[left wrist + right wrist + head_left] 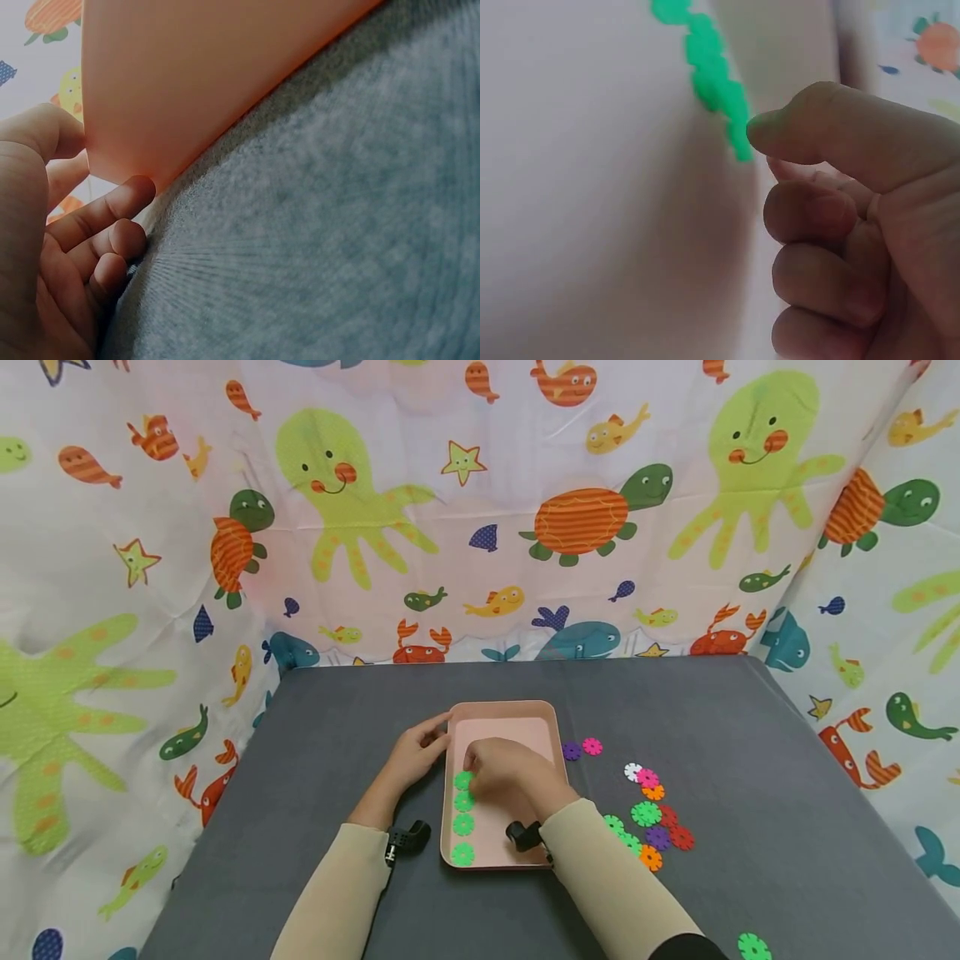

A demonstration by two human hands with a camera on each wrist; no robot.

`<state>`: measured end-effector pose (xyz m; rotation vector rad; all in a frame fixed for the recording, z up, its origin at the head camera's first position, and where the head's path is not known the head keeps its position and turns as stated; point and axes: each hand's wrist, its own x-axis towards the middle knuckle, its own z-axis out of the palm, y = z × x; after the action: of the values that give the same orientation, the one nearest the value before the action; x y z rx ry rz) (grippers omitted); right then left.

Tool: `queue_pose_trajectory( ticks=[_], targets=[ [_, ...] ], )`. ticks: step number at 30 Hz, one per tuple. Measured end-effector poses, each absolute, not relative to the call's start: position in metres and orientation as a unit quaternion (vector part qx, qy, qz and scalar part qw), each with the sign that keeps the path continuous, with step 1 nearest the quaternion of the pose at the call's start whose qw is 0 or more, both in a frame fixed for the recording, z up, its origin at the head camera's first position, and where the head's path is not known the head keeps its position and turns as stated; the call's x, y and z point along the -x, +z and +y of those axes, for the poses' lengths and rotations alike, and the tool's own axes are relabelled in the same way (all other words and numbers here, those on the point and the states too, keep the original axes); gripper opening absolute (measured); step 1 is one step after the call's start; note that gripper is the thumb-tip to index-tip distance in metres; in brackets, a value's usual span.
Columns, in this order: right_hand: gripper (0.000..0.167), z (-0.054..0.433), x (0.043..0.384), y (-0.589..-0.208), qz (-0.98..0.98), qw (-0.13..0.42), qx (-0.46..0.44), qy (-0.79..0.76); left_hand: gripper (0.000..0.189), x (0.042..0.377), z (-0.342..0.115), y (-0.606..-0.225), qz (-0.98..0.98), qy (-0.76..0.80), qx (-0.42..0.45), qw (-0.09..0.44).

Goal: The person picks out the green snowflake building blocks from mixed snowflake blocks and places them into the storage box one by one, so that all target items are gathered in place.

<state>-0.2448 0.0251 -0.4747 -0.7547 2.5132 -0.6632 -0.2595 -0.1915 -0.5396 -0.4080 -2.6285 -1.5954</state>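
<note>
A pink tray point(517, 852) lies on the grey table with a column of green flower-shaped discs point(463, 824) along its left side. My left hand point(417, 750) is at the tray's left edge, fingertips touching its outer wall. In the left wrist view, the left fingers point(124, 196) are loosely bent against the tray wall point(172, 82). My right hand point(506, 770) reaches over the tray, thumb and forefinger pinching the farthest green disc point(462, 780) in the column. The right wrist view shows the thumb point(769, 133) at this disc point(739, 135) and the other fingers curled in.
Right of the tray, purple point(572, 751) and pink point(592, 746) discs lie together. A looser group of green point(646, 814), red point(682, 837), orange point(650, 858) and white point(633, 772) discs spreads beside the right forearm. Another green disc point(753, 946) lies near the front. A patterned curtain point(480, 568) hangs behind.
</note>
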Motion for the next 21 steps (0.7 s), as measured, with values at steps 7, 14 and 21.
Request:
queue_pose_trajectory(
  ticks=[7, 14, 21],
  targets=[
    [0.027, 0.06, 0.23, -0.457, 0.899, 0.168, 0.247, -0.319, 0.045, 0.261, -0.189, -0.539, -0.851, -0.508, 0.131, 0.02],
    [0.034, 0.108, 0.206, -0.45, 0.894, 0.12, 0.193, -0.385, 0.045, 0.26, -0.189, -0.539, -0.852, -0.507, 0.13, 0.017],
    [0.032, 0.164, 0.182, -0.456, 0.902, 0.108, 0.116, -0.402, 0.046, 0.259, -0.19, -0.541, -0.848, -0.512, 0.133, 0.019]
  ],
)
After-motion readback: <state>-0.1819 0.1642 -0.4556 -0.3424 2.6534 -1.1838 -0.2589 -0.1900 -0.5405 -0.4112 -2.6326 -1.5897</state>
